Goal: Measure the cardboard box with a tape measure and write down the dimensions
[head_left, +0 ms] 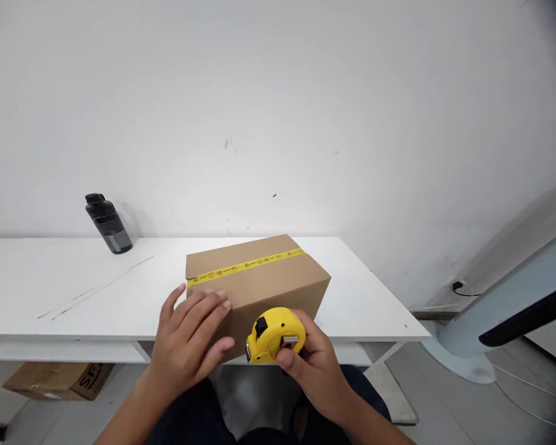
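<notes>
A closed cardboard box [264,281] sits at the front edge of the white table, with yellow printed tape [245,266] running along its top seam. My left hand [189,337] lies over the box's near left corner, fingers stretched out across the top and thumb apart along the front face. In front of the box, my right hand [312,364] grips a yellow tape measure [273,327] with a black button. The measure's mouth points left, and no drawn-out blade can be seen. Some of the box's front face is hidden behind the hands and the measure.
A dark water bottle [109,224] stands at the back left of the white table [88,296], near the wall. Below the table on the left lies another cardboard box [58,380]. A pale tower fan [514,303] stands on the floor to the right, with cords around it.
</notes>
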A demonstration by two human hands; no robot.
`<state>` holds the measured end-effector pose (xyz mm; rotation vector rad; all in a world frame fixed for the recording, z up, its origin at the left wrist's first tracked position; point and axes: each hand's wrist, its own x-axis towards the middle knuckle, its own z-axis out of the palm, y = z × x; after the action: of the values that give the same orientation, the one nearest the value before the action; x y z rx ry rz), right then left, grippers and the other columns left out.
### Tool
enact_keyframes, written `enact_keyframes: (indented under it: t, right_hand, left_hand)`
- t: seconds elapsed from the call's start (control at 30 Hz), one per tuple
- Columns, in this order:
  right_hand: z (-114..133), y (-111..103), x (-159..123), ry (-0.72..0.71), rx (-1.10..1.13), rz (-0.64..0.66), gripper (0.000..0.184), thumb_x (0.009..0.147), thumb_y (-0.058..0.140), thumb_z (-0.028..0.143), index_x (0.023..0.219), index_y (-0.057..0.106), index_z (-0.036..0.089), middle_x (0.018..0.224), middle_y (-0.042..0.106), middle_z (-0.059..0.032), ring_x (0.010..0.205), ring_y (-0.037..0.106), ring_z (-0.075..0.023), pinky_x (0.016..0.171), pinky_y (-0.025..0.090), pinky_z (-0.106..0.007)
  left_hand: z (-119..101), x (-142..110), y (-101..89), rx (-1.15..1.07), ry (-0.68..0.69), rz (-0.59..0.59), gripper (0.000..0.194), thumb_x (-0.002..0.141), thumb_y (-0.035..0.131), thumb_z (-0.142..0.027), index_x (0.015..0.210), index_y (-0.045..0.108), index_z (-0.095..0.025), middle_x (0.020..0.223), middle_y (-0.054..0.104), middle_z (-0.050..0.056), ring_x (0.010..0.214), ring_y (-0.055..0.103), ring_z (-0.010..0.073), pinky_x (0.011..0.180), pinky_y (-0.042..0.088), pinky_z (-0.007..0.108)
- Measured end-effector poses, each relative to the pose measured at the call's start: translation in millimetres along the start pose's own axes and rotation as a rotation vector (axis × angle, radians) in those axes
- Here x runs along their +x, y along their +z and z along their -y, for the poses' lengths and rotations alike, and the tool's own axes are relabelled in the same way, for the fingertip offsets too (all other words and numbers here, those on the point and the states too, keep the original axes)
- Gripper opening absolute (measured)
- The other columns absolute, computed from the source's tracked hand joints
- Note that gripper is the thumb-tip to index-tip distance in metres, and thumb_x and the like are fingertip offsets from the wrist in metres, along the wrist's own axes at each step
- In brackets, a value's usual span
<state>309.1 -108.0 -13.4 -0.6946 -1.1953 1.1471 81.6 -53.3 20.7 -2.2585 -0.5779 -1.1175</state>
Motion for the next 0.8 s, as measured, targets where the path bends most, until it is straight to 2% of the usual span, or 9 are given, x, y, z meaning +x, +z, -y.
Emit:
enact_keyframes:
  t: [0.07,0.13,0.23,0.4,0.5,0.57,0.63,0.73,0.8]
  right_hand:
    - [-1,0,0,0.005,0.007,0.006,0.041,0.081,0.085,0.049,0.113,0.071,0.027,0.094,0.074,-0.0022,0.080,0.065,-0.0149,0.072,0.058,-0.023]
    - [-2,0,-2,0.013,0.013,0.012,0.041,0.082,0.084,0.050,0.114,0.071,0.027,0.094,0.074,-0.0022,0.081,0.065,-0.0147,0.073,0.058,-0.023]
    - [-3,0,-6,0.038,0.022,0.022,0.041,0.083,0.083,0.051,0.116,0.072,0.028,0.094,0.074,-0.0018,0.081,0.063,-0.0138,0.073,0.057,-0.022]
    - [-2,-5,-10,0.055,0.032,0.004,0.046,0.084,0.081,0.054,0.122,0.070,0.029,0.103,0.076,-0.0038,0.090,0.068,-0.0169,0.080,0.059,-0.026]
    - [0,-10,-10,0.066,-0.010,-0.020,0.051,0.085,0.079,0.055,0.127,0.068,0.029,0.110,0.076,-0.0059,0.095,0.070,-0.0197,0.084,0.060,-0.029]
    - [0,-11,-10,0.079,-0.025,-0.022,0.051,0.086,0.079,0.056,0.128,0.068,0.029,0.111,0.076,-0.0062,0.097,0.070,-0.0200,0.085,0.060,-0.029]
    - [0,-9,-12,0.092,-0.009,-0.011,0.052,0.084,0.080,0.055,0.128,0.068,0.030,0.111,0.076,-0.0054,0.097,0.070,-0.0191,0.086,0.060,-0.029]
    - [0,-2,-16,0.120,0.036,0.023,0.050,0.084,0.081,0.055,0.126,0.069,0.031,0.107,0.077,-0.0042,0.094,0.071,-0.0178,0.085,0.060,-0.028]
    - [0,1,-19,0.118,0.037,0.036,0.047,0.085,0.079,0.055,0.124,0.070,0.030,0.105,0.077,-0.0041,0.092,0.072,-0.0179,0.083,0.060,-0.028]
  left_hand:
    - [-7,-1,-4.2,-0.036,0.009,-0.049,0.031,0.100,0.061,-0.033,0.119,0.070,-0.011,0.113,0.078,0.016,0.116,0.069,0.0267,0.123,0.035,0.054]
    - [-17,0,-9.0,-0.116,0.055,-0.067,0.028,0.097,0.069,-0.035,0.113,0.072,-0.013,0.104,0.081,0.010,0.110,0.072,0.0224,0.124,0.036,0.050]
    - [-29,5,-14.5,-0.203,0.077,-0.032,0.014,0.091,0.077,-0.024,0.102,0.075,-0.016,0.095,0.082,0.001,0.094,0.075,0.0133,0.124,0.037,0.039]
    - [-28,9,-21.8,-0.165,0.055,-0.065,0.006,0.090,0.074,-0.010,0.091,0.074,-0.016,0.085,0.081,-0.001,0.084,0.075,0.0092,0.121,0.041,0.032]
    - [-24,11,-27.4,-0.126,0.024,-0.103,0.009,0.088,0.076,-0.011,0.083,0.070,-0.016,0.077,0.079,-0.001,0.079,0.074,0.0102,0.116,0.046,0.032]
    - [-23,12,-28.4,-0.137,0.032,-0.068,0.008,0.089,0.078,-0.019,0.090,0.072,-0.015,0.083,0.080,0.002,0.084,0.075,0.0119,0.114,0.048,0.034]
    - [-25,12,-26.0,-0.143,0.081,-0.036,0.016,0.089,0.079,-0.024,0.101,0.074,-0.014,0.095,0.082,0.005,0.093,0.076,0.0138,0.116,0.047,0.037]
    - [-30,8,-21.8,-0.109,0.169,-0.038,0.014,0.093,0.072,-0.014,0.106,0.076,-0.013,0.108,0.081,0.007,0.106,0.074,0.0157,0.118,0.045,0.039]
    - [-31,5,-23.9,-0.090,0.181,-0.050,0.016,0.095,0.066,-0.008,0.107,0.076,-0.012,0.109,0.081,0.008,0.107,0.073,0.0152,0.118,0.045,0.039]
